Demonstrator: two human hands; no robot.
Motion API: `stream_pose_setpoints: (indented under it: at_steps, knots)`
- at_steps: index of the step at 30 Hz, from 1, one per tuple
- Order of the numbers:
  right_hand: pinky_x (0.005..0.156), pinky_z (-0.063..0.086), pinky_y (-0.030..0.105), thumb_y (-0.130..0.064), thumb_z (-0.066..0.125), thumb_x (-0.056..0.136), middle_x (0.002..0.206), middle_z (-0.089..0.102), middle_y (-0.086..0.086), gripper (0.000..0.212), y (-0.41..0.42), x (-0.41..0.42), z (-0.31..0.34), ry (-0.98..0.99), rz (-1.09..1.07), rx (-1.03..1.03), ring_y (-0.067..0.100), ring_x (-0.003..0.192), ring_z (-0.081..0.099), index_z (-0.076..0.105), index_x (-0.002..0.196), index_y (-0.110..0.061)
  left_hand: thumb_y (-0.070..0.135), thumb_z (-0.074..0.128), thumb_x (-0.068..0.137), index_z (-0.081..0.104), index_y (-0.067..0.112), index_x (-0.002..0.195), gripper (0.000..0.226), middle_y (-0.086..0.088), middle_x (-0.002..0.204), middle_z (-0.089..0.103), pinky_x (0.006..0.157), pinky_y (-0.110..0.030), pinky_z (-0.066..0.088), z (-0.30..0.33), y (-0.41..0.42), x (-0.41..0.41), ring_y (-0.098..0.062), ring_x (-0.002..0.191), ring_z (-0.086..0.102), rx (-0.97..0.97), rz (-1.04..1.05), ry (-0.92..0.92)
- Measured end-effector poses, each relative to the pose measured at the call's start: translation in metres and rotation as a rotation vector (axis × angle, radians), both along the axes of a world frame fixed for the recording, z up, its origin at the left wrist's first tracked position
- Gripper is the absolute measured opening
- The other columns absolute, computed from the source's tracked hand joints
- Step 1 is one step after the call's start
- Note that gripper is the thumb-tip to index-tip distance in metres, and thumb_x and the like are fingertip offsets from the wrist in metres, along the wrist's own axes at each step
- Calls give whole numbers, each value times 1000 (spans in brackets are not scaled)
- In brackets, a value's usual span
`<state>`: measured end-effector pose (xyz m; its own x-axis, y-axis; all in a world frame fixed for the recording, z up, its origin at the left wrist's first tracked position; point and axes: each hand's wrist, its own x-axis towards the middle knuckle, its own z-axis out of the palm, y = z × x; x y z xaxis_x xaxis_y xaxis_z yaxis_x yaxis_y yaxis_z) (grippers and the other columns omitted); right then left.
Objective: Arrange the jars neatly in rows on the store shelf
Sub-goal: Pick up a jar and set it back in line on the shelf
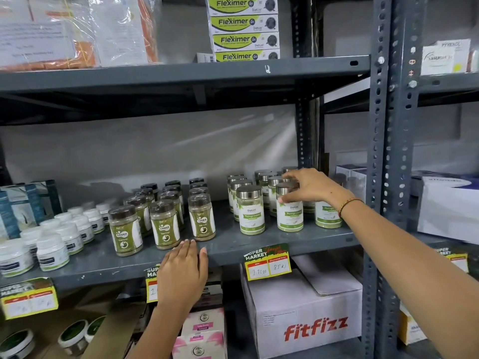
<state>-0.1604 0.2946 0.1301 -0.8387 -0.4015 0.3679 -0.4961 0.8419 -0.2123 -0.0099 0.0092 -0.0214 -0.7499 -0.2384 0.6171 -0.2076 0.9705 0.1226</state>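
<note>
Four Fleximer boxes (243, 29), two hands (308, 186)

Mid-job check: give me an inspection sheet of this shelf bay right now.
Surface: grey metal shelf, price tags on its front edge.
Job's things: silver-lidded jars in rows at right; dark-lidded jars in three rows; white jars at left.
Clutter: blue boxes far left.
Grippers: right hand grips the lid of a front silver-lidded jar; left hand rests on the shelf edge, holding nothing.
Cables: nothing seen.
Surroundings: Fleximer boxes above, Fitfizz carton below.
</note>
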Motion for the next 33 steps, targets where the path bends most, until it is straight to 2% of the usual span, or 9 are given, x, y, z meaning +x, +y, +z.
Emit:
stream_pose_setpoints:
  at_steps: [3, 7, 15, 20, 25, 33]
  knots:
    - [107, 41, 47, -74, 61, 73, 146, 49, 10, 92, -13, 8, 2, 146, 20, -67, 30, 131, 48, 45, 146, -20, 45, 26, 94, 60, 8, 123, 58, -11, 126, 64, 104, -38, 41, 0, 0, 0, -23, 121, 56, 0, -2, 5]
    - [108, 38, 45, -69, 56, 83, 145, 48, 8, 78, -54, 22, 3, 335, 159, -169, 27, 134, 42, 48, 144, -20, 46, 25, 95, 59, 10, 125, 58, -9, 128, 63, 105, -38, 41, 0, 1, -1, -22, 122, 55, 0, 2, 0]
    - [111, 35, 43, -50, 63, 88, 151, 43, 6, 69, -156, 35, -10, 166, 434, -57, 24, 138, 40, 43, 148, -21, 46, 28, 96, 61, 11, 123, 55, -8, 126, 64, 103, -37, 44, -1, -2, -2, -20, 119, 57, -12, 17, -1]
    - [110, 37, 44, -57, 62, 86, 153, 41, 10, 77, -182, 29, -21, 72, 410, 34, 29, 138, 41, 40, 149, -19, 46, 27, 96, 60, 11, 124, 56, -7, 126, 64, 105, -36, 43, -2, -3, -4, -19, 120, 56, -20, 10, 14]
    - [104, 44, 45, -49, 69, 84, 146, 48, 10, 72, -189, 24, -28, 7, 420, -26, 29, 130, 49, 43, 145, -21, 48, 20, 96, 57, 12, 127, 60, -6, 130, 62, 107, -34, 40, -3, -4, -5, -17, 123, 53, -24, 4, 9]
    - [102, 45, 43, -48, 72, 83, 141, 52, 9, 70, -184, 24, -28, 20, 424, -49, 27, 127, 51, 47, 142, -20, 47, 21, 96, 57, 11, 127, 60, -7, 130, 62, 107, -35, 40, -5, -5, -7, -19, 123, 54, -32, 7, 9]
